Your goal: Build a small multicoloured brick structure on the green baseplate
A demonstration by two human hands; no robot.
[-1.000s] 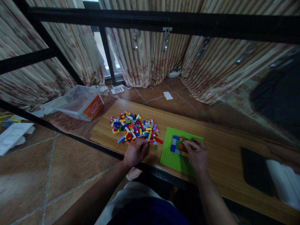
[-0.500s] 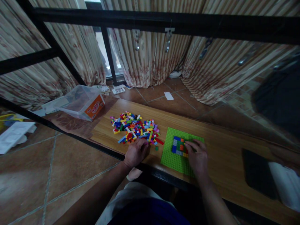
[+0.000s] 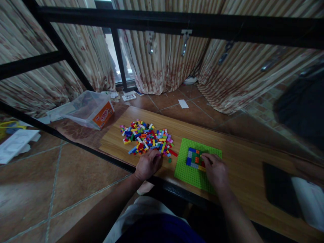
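A green studded baseplate (image 3: 180, 170) lies on the wooden board, bearing a flat patch of blue, grey, green, orange, red and yellow building bricks (image 3: 194, 158). Over the right side of that patch, my right hand (image 3: 216, 170) pinches a small building brick, largely covered by the fingers, at the patch's surface. My left hand (image 3: 147, 164) is closed at the near edge of a heap of loose mixed bricks (image 3: 146, 136). A speck of pink-purple shows at its fingertips, too small to name. Between heap and baseplate lie a red brick (image 3: 173, 153) and a small green piece (image 3: 169, 160).
A clear plastic box (image 3: 87, 109) with an orange label stands beyond the heap at the left. On the right end of the wooden board (image 3: 243, 165) lies a dark flat object (image 3: 277, 187). A black metal bar (image 3: 162, 20) crosses before the striped curtains (image 3: 162, 67).
My right hand has shifted slightly right and toward me, its fingers still at the brick patch. My left hand stays by the heap. The whole view has moved a little.
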